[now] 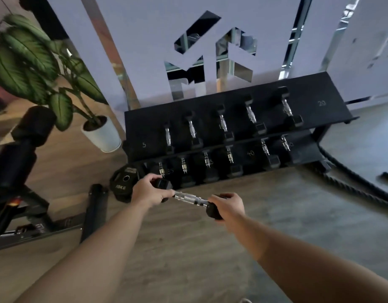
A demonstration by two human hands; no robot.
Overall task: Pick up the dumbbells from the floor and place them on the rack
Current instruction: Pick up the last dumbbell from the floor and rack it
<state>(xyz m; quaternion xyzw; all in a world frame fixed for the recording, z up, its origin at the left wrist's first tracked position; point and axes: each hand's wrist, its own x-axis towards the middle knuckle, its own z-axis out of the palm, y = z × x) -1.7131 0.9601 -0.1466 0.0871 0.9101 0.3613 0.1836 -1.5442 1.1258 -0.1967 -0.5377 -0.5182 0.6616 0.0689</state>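
Room: gym corner, wood floor point(188, 248), pale wall with cut-out logo behind.
Rack point(333, 92): black, two tiers, against the wall; five dumbbells on the top tier, about six on the lower, count unsure in the dark.
Free slots: top tier bare at the far left by "5" and far right by "20"; a gap by "40" below.
Dumbbell point(189, 196): off the floor, held level in front of the lower tier's left end, chrome handle bare between the hands.
Left hand point(148, 192): curled round the left head, fingers closed on it.
Right hand point(229, 205): wrapped over the right head, closed.
Nearby: plate point(120, 184) marked 10KG leaning at the rack's left foot; plant point(35, 68); rope point(350, 182) on the right.
Progress: pick-up done, placing left; likely near the end, no other loose dumbbell in view.
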